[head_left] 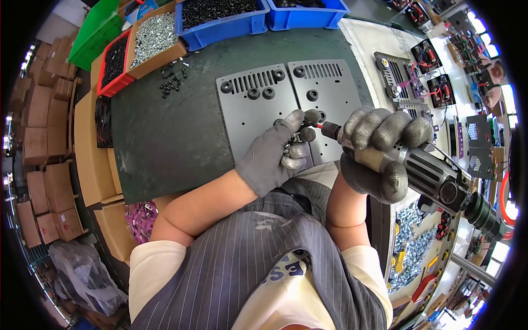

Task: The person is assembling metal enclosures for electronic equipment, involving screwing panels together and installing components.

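Two grey metal panels (241, 113) with slots and small holes lie side by side on the dark green table mat. Several round black rubber feet (253, 94) sit on them. My left hand (269, 157), in a grey glove, is curled over the near part of the panels with small metal screws (287, 147) in its fingers. Its thumb and fingertips are by the tip of the bit. In a grey glove too, my right hand (379, 146) is wrapped round a black power screwdriver (432, 173), which lies slanted with its bit pointing left. The exact contact at the bit is hidden by my fingers.
Loose black parts (172, 81) lie on the mat. Along the far edge stand a red bin (117, 65), a carton of silvery screws (155, 41) and blue bins (223, 27). Electronic assemblies (426, 58) line the bench at right. Stacked cartons (37, 143) stand at left.
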The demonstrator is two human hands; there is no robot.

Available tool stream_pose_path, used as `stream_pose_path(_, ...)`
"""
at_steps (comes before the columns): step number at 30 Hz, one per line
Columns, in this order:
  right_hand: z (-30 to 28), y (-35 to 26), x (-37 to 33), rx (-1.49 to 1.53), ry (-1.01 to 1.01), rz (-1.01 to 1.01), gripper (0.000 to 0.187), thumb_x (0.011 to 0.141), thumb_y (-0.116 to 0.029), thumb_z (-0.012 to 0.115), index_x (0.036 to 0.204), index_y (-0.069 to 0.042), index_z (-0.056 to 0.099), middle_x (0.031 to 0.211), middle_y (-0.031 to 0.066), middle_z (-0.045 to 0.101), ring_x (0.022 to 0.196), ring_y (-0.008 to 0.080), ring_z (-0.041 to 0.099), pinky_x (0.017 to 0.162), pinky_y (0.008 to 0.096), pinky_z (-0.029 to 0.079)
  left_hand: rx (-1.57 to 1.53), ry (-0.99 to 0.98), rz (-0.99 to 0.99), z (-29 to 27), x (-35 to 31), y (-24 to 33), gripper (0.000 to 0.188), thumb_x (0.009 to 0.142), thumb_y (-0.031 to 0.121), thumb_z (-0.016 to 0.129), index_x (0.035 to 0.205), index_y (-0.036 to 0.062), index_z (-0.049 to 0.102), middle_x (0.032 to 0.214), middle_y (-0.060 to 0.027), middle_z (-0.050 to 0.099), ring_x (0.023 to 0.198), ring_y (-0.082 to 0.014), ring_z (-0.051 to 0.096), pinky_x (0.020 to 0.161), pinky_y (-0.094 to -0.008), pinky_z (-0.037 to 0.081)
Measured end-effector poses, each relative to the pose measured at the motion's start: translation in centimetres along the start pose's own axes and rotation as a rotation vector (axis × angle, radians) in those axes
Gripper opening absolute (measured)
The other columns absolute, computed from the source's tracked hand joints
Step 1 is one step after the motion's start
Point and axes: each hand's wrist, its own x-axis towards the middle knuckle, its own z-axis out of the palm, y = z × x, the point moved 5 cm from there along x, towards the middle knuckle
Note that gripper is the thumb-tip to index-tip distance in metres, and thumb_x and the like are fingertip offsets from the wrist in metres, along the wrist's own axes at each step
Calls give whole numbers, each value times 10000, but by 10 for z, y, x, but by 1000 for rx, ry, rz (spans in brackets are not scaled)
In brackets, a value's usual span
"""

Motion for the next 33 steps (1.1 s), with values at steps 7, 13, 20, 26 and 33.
stream_pose_path(7, -42, -5, 6, 146, 52, -13, 370, 790, -189, 573, 1130, -88, 467, 855, 89, 593, 664, 218, 577, 603, 390, 489, 338, 153, -73, 3, 4, -6, 440, 936, 401, 482, 1152, 21, 531, 717, 4, 479, 539, -54, 407, 428, -170, 291)
stream_pose_path(13, -100, -14, 19, 81, 312, 22, 345, 775, -216, 567, 1087, -86, 503, 814, 82, 572, 694, 218, 542, 679, 384, 439, 1646, 103, 325, 9, 48, 58, 418, 825, 374, 609, 1104, 63, 628, 799, -67, 595, 659, -168, 551, 571, -291, 430)
stream_pose_path(20, -129, -4, 41, -163, 365, 84, 342, 771, -180, 561, 1085, -62, 493, 827, 90, 573, 751, 240, 530, 760, 411, 423, 2370, 165, 360, 34, 108, 68, 317, 802, 346, 619, 1066, 174, 653, 972, -91, 648, 894, -271, 613, 768, -385, 477)
stream_pose_path(26, -146, 18, 86, -445, 419, -29, 294, 758, -36, 566, 1020, 60, 472, 684, 147, 566, 543, 241, 591, 544, 332, 507, 2178, 208, 468, 43, 164, 74, 304, 811, 336, 614, 1066, 176, 656, 954, -88, 663, 877, -261, 624, 769, -374, 478)
stream_pose_path(33, -155, 64, 101, -589, 307, 156, 279, 764, -62, 576, 1008, 38, 487, 745, 129, 575, 613, 230, 604, 596, 348, 521, 2113, 191, 486, 32, 181, 61, 311, 820, 343, 609, 1079, 175, 651, 974, -97, 656, 904, -281, 615, 784, -390, 473)
